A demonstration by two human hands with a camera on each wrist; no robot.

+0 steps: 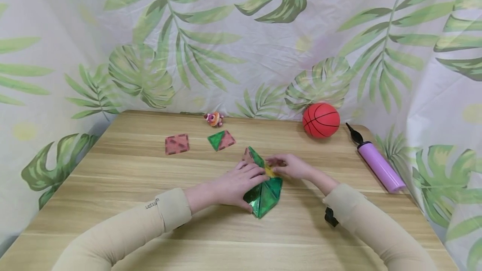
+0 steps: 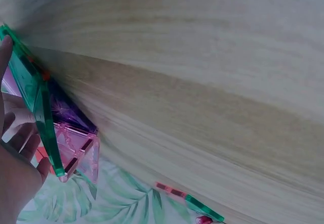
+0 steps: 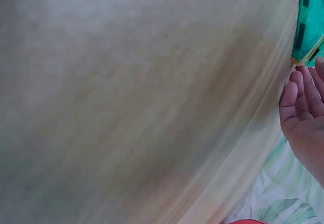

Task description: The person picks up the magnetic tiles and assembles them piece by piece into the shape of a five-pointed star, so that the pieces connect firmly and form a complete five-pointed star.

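Note:
A small structure of translucent magnetic tiles (image 1: 269, 199), mostly green, stands on the table in front of me. My left hand (image 1: 238, 184) holds it from the left, fingers over its top and thumb low on the near side. At its right side my right hand (image 1: 293, 166) pinches a yellow tile (image 1: 269, 171) that touches the green ones. In the left wrist view, a purple tile (image 2: 68, 107) and a pink tile (image 2: 76, 145) form part of the far side. Some fingertips are hidden behind the tiles.
On the wooden table (image 1: 124, 179) lie a pink square tile (image 1: 177, 144) and a green-and-pink square (image 1: 221, 140). A small toy figure (image 1: 214, 119), a red ball (image 1: 321, 120) and a purple hand pump (image 1: 381, 166) stand or lie farther back. Leaf-print cloth hangs behind.

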